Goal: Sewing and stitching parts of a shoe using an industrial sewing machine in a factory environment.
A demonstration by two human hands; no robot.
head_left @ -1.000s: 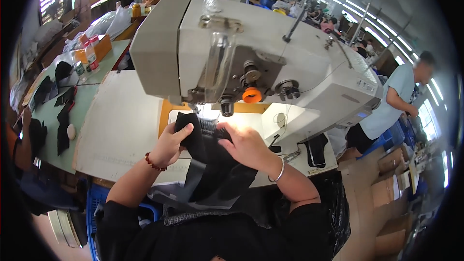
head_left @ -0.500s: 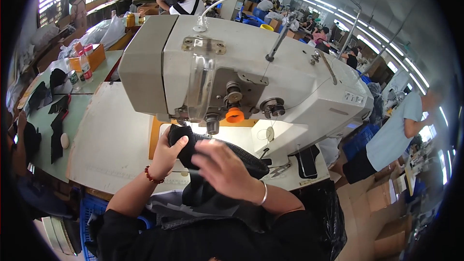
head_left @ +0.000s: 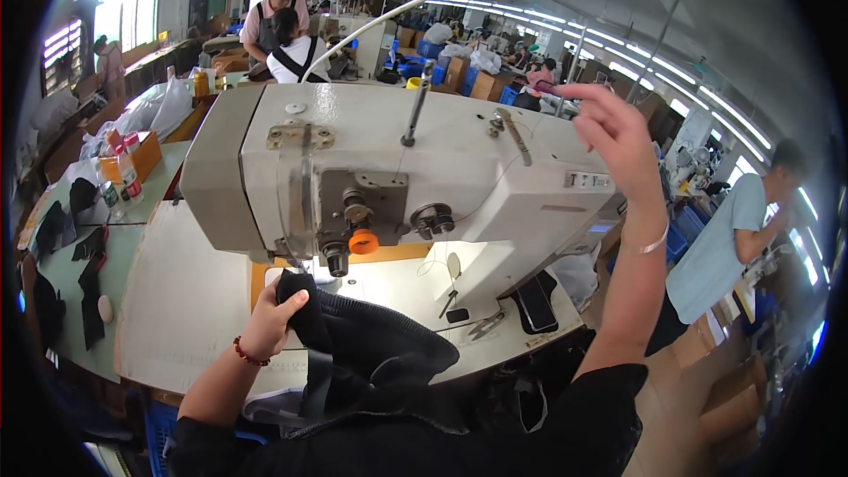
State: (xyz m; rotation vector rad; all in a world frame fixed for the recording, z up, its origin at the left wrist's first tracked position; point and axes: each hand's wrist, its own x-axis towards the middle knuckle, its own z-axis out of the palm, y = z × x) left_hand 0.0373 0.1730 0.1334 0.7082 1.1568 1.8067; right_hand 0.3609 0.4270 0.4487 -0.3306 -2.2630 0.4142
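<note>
My left hand (head_left: 270, 322) pinches the upper left corner of a black fabric piece (head_left: 380, 336) between thumb and fingers, close under the needle area of a large sewing machine (head_left: 353, 150). The fabric has a ribbed edge and a hanging strap-like strip, and it drapes toward my lap. My right hand (head_left: 616, 137) is raised beside the machine's upper right end, apart from the fabric. Its index finger stretches out to the left while the other fingers bend loosely. Nothing clearly shows in it, though a small dark spot at the fingertip cannot be made out.
Scissors-like snips (head_left: 488, 325) and a black padded piece (head_left: 535, 302) lie on the table's right. Black cut pieces (head_left: 91, 300) and bottles (head_left: 130, 178) are on the green table at left. A person in a light blue shirt (head_left: 715, 238) stands at right; others work behind.
My right hand has left the fabric and risen to the machine's upper right. My left hand still grips the fabric. The view has tilted up and shifted right.
</note>
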